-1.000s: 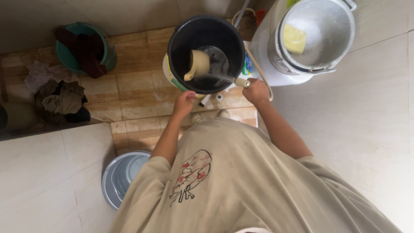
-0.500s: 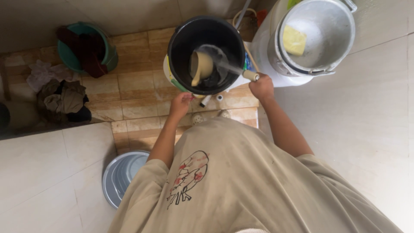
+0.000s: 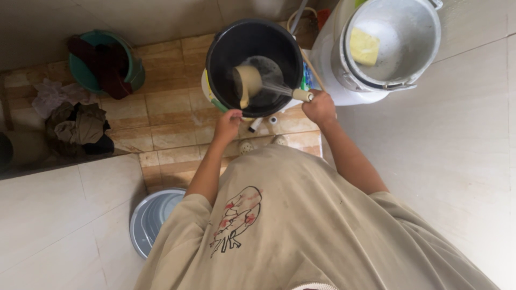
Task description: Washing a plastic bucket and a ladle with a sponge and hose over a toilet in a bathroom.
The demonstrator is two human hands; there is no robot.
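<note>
Now left hand [image 3: 228, 123] has reached the black bucket [image 3: 220, 51].

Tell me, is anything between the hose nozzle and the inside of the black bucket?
Nothing blocks it. The right hand holds the beige hose nozzle at the round black plastic bucket's rim. Its spray passes just beside the beige plastic scoop inside.

At twelve o'clock a black bucket [image 3: 254, 64] holds a beige scoop [image 3: 246, 81]. The right hand [image 3: 320, 106] grips a spray nozzle [image 3: 302, 95] jetting water into it; the left hand [image 3: 228, 124] grasps the bucket's near rim. A metal pot [image 3: 395, 40] holding a yellow sponge [image 3: 364, 46] stands at one o'clock.
</note>
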